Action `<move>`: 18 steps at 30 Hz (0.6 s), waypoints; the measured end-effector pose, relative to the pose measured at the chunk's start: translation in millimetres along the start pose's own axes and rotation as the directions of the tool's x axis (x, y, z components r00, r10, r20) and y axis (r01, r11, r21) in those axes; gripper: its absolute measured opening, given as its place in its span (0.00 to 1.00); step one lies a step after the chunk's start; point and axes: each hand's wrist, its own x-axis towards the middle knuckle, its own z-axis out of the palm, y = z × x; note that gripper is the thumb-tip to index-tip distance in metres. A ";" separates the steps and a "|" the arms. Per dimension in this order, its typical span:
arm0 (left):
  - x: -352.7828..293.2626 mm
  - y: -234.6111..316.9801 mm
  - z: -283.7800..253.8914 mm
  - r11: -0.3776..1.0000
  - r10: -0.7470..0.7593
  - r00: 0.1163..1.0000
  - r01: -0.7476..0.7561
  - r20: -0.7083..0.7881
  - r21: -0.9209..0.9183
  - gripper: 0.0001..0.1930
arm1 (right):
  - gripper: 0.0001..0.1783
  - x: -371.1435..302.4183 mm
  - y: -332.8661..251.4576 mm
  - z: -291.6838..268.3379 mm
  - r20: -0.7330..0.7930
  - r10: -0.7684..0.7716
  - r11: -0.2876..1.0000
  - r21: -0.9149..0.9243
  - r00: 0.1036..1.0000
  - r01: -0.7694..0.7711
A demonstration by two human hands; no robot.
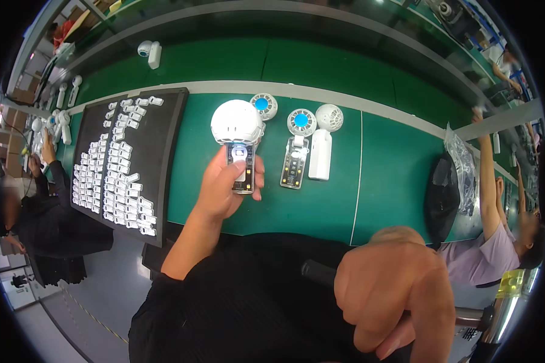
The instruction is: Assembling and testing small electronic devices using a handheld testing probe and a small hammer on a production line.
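Observation:
In my left hand [224, 181] is a small handheld fan [237, 123] with a round white head and a clear handle that shows a circuit board. The thumb presses on the white piece on the handle's front, and the fingers wrap behind it. My right hand [393, 284] is closed in a fist close to the camera at the lower right. A black cylindrical tool [318, 273] sticks out of its left side; most of it is hidden by the fist. Right of the held fan lie another clear-handled fan [293, 163] with a blue centre and a white fan [321, 154].
A black foam tray [148, 133] of several small white parts [118, 160] lies left on the green bench [260, 215]. Behind the held fan is a blue-centred fan head [264, 106]. A black bag [443, 196] and clear plastic [461, 169] lie right. People work at both sides.

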 end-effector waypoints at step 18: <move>-42.9 9.4 14.5 0.997 0.047 0.998 -0.050 -0.049 -0.060 0.17 | 0.09 -265.8 44.2 -24.7 -0.814 -0.541 0.292 -0.420 0.214 -0.859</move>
